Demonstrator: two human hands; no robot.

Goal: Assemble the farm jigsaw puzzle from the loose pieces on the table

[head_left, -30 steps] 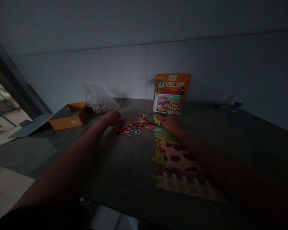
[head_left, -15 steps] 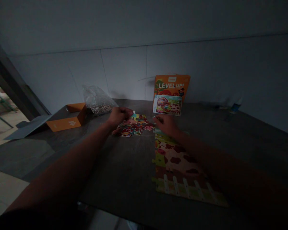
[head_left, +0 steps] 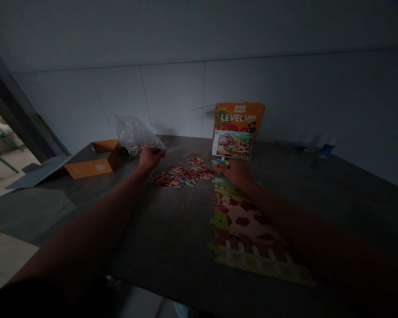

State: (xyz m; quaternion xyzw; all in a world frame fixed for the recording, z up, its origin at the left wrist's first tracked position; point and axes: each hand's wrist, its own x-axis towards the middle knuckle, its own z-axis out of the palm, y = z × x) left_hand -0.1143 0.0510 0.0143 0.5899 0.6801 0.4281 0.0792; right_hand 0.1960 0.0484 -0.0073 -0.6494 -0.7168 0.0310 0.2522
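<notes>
My right hand pinches a puzzle piece with teal, yellow and orange on it, just above the top left corner of the joined puzzle section. That section shows a spotted cow and a white fence, and my forearm covers its right part. Left of it lies a loose pile of puzzle pieces, mostly red and pink. Beyond the pile's left end, beside the clear plastic bag, my left hand is closed with its fingertips together. Whatever is between them is too small to make out.
An orange box with a grey flap stands at the left. Against the wall lean an orange "LEVEL UP!" box and a farm picture card. A small bottle is at the far right.
My left hand has moved left, from the pile to beside the plastic bag. A teal and yellow piece now shows in my right hand. The pile looks more spread out at its back.
</notes>
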